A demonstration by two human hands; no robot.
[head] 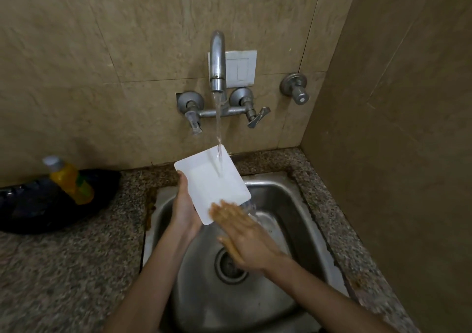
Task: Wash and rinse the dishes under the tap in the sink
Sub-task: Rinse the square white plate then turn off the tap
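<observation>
The white plate [212, 179] is held tilted over the sink [293, 205], the stream from the tap [217, 59] striking near its 1 o'clock corner. The left hand [185, 205] grips its 9 o'clock edge, fingers hidden behind; the right hand [245, 240] presses straight, close-set fingers on the 5 o'clock corner. Best to keep the tilt and rub toward the stream, so runoff clears every corner.

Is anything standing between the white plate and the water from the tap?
Nothing visible does. The water falls from the tap onto the plate. The left hand holds its edge and the right hand touches its lower corner, both away from it.
</observation>
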